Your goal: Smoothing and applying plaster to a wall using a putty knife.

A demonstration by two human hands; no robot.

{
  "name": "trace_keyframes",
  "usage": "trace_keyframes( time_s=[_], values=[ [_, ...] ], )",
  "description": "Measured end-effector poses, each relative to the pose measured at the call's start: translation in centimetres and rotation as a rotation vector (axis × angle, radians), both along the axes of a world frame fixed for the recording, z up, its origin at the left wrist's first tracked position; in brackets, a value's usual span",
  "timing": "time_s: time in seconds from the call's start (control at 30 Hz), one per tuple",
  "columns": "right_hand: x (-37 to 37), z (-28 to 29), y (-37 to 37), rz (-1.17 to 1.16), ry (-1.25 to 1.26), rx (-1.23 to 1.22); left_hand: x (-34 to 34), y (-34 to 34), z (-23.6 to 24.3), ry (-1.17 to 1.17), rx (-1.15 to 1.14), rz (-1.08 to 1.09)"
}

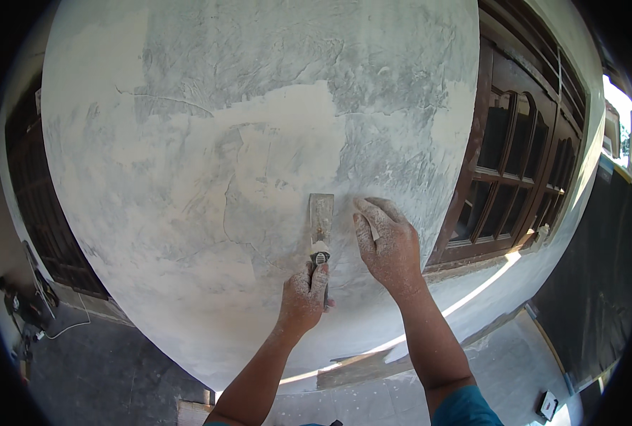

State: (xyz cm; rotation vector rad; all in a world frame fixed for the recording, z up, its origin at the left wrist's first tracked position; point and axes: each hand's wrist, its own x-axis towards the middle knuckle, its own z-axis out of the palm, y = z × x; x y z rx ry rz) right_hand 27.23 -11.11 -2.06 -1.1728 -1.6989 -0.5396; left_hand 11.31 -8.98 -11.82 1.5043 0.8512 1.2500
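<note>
A mottled grey and white plastered wall (188, 149) with cracks and patchy coats fills the middle. My left hand (306, 298), dusted white, grips the dark handle of a putty knife (321, 216); its wide flat metal blade points up against the wall, with pale paste near the handle. To its right, my right hand (387, 241), also coated in white dust, is close to the wall with curled fingers closed around a small pale flat piece (373, 231) that is too hidden to name.
Brown wooden windows (472, 220) flank the wall on the right and left. Below lies a grey floor (95, 362), with a cable and dark equipment (24, 305) at far left. A black sheet (579, 270) hangs at right, and a small box (547, 405) is at lower right.
</note>
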Motion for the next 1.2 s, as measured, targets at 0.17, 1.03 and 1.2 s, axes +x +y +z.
trace_keyframes(
  time_s=[0.17,1.03,1.2],
  values=[
    [4.7,4.6,6.0,-0.108,-0.362,0.449,2.5,1.5,0.2,0.123,0.342,0.27],
    [5.6,3.9,8.0,-0.03,-0.378,0.509,4.9,-1.2,4.4,-0.229,0.072,0.046],
    [5.6,4.0,7.9,-0.048,-0.376,0.51,5.0,-0.1,4.4,-0.219,0.126,0.051]
  ],
)
